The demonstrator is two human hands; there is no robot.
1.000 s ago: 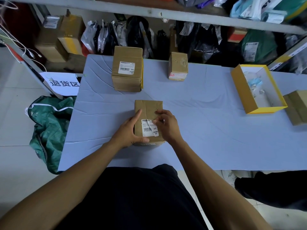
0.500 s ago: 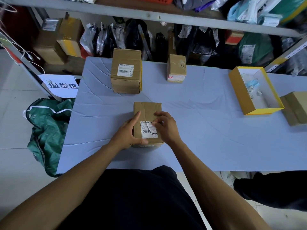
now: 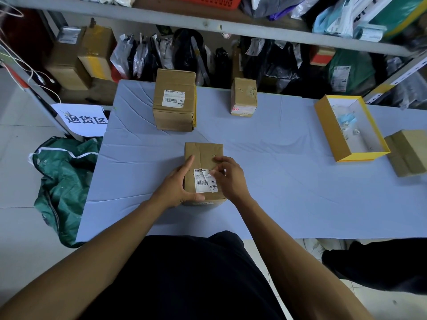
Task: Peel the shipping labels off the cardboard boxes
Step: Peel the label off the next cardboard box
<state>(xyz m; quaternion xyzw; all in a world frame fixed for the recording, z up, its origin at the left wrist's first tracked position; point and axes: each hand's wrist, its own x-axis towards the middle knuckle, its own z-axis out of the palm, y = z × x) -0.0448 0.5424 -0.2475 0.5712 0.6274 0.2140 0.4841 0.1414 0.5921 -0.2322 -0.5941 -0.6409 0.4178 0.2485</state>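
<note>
A small cardboard box (image 3: pixel 203 153) stands near the table's front edge. On its top is a white shipping label (image 3: pixel 202 181), torn down the middle, its right strip lifted and creased. My left hand (image 3: pixel 178 185) holds the box's left side, thumb under the near edge. My right hand (image 3: pixel 227 176) pinches the label's loose upper right corner. A taller box (image 3: pixel 174 116) with an intact label (image 3: pixel 173 98) stands behind. A smaller box (image 3: pixel 243 97) with a red-printed label stands at the back.
An open yellow box (image 3: pixel 328 132) with small items sits at the right, a flat cardboard box (image 3: pixel 409 151) beside it. A green bag (image 3: pixel 62 181) lies on the floor to the left. Shelves with parcels and bags (image 3: pixel 184 54) run behind the blue-covered table (image 3: pixel 288 192).
My right fingers have shifted slightly on the label's torn strip. The left hand keeps its hold on the box. The camera has tilted a little.
</note>
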